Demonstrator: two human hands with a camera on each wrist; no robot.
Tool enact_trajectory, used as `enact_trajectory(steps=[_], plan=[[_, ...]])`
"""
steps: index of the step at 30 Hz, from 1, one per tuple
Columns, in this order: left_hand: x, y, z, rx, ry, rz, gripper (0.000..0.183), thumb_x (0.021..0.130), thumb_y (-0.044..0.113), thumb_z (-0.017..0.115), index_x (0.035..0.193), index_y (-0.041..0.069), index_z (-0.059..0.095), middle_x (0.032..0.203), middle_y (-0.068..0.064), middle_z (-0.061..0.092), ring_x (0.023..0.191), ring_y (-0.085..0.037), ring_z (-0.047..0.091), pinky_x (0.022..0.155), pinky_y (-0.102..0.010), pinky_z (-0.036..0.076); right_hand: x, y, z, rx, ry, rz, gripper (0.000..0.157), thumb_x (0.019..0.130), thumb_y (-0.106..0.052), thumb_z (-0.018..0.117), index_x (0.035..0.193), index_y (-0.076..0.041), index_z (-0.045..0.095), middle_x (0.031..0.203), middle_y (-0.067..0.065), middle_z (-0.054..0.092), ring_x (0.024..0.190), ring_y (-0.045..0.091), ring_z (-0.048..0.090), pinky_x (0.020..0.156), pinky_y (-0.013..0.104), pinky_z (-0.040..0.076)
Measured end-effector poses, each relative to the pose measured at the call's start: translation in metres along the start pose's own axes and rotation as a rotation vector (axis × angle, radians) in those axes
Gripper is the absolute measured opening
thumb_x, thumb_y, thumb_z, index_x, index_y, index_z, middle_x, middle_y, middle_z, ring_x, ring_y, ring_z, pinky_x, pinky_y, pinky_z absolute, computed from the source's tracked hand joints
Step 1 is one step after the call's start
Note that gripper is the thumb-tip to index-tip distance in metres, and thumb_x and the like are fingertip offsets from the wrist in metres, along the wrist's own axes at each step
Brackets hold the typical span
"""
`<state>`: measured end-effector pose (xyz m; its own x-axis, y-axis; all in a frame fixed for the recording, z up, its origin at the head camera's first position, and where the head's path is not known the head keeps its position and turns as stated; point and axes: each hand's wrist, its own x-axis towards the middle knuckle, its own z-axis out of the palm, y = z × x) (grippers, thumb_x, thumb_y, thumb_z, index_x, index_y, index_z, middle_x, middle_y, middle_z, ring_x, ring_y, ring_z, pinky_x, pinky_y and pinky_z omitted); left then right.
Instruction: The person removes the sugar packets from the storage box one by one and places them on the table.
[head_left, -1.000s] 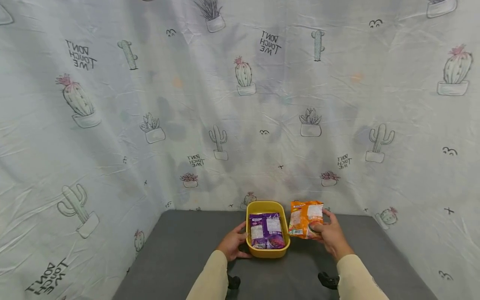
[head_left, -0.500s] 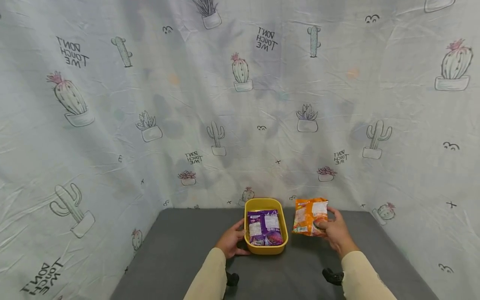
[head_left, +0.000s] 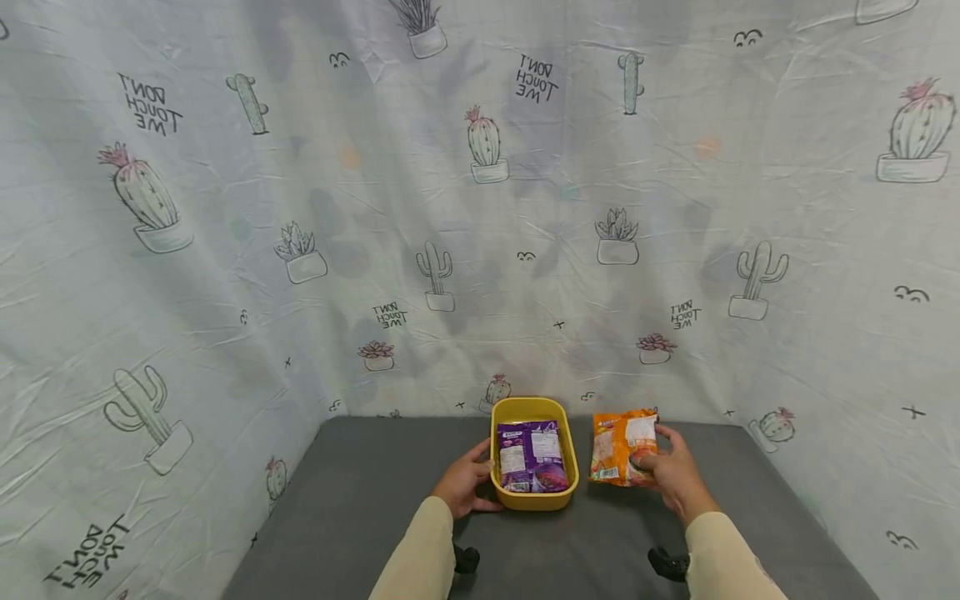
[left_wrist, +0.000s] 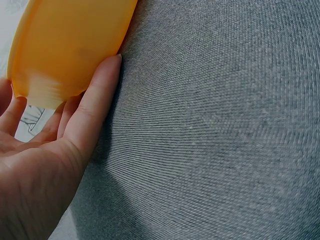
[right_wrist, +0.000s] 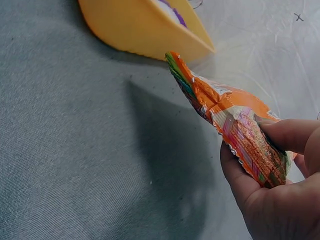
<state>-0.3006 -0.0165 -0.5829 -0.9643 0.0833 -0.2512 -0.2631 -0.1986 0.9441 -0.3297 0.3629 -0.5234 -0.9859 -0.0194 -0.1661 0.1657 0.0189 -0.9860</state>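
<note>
A yellow plastic bin (head_left: 534, 502) stands on the grey table with a purple food packet (head_left: 531, 457) lying inside. My left hand (head_left: 462, 485) holds the bin's left side, its thumb along the lower edge and its fingers at the rim in the left wrist view. To the right of the bin, my right hand (head_left: 672, 475) pinches an orange food packet (head_left: 622, 446) by its right side, thumb on top and fingers underneath. The right wrist view shows this packet (right_wrist: 245, 130) raised over the table, its shadow cast below.
The grey table (head_left: 375, 467) reaches back to a pale curtain (head_left: 540, 208) printed with cacti, which also hangs at both sides. Black straps (head_left: 667, 564) show beneath the wrists.
The orange packet has moved right, away from the bin, and then dipped a little in my right hand. My left hand keeps its place on the bin.
</note>
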Motion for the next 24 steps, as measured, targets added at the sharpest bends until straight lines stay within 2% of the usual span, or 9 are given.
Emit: enact_trajectory(steps=[7,17,24], plan=[[-0.001,0.0,0.0,0.0,0.001,-0.001,0.062,0.115,0.017,0.056,0.173,0.015,0.034,0.158,-0.03,0.049,0.143,-0.054,0.047,0.078,-0.077,0.057,0.0,0.012,0.001,-0.013,0.025,0.029,0.092,0.099,0.015,0.063,0.172,0.0,0.01,0.12,0.033,0.058,0.07,0.032,0.07,0.069,0.053,0.065],[-0.003,0.001,0.001,-0.001,-0.011,0.008,0.061,0.115,0.017,0.054,0.173,0.014,0.033,0.16,-0.031,0.046,0.144,-0.055,0.044,0.08,-0.077,0.056,-0.001,0.025,-0.001,-0.021,0.003,0.045,0.089,0.098,0.016,0.063,0.17,0.001,0.012,0.12,0.036,0.056,0.078,0.032,0.071,0.067,0.047,0.065],[-0.002,0.0,0.0,-0.009,-0.008,0.004,0.061,0.116,0.018,0.055,0.173,0.015,0.034,0.161,-0.03,0.045,0.144,-0.054,0.045,0.079,-0.076,0.057,-0.006,0.03,-0.002,-0.082,0.015,0.061,0.087,0.097,0.015,0.062,0.168,0.005,0.012,0.125,0.04,0.05,0.08,0.032,0.069,0.067,0.047,0.064]])
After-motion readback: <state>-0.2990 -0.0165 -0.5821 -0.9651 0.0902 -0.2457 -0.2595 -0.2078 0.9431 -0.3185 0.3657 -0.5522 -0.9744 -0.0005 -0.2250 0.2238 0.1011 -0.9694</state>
